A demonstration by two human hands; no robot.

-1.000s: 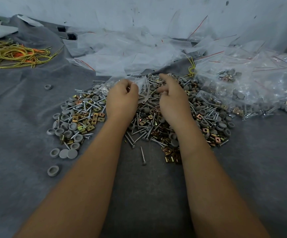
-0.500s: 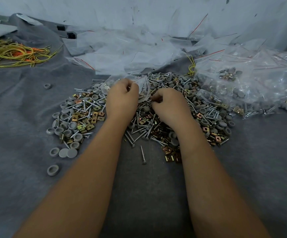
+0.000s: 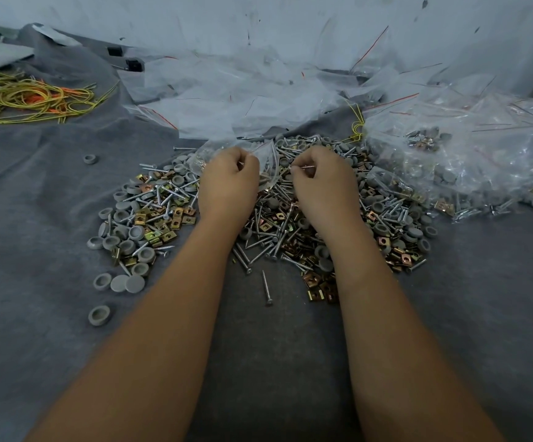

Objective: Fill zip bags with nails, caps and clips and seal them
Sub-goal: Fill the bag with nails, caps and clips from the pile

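A wide heap of silver nails, grey round caps and brass-coloured clips lies on the grey cloth. Over its far side my left hand grips the rim of a clear zip bag. My right hand is curled beside it, pinching a nail that points at the bag's mouth. What is inside the bag is hard to make out.
Filled zip bags are piled at the right. Empty bags are strewn behind the heap. A tangle of yellow and orange wire lies at the far left. Loose caps sit left of the heap.
My right hand went from fingers stretched over the heap to a curled fist and has drawn in beside the bag with a nail pinched. My left hand has kept its hold on the bag.
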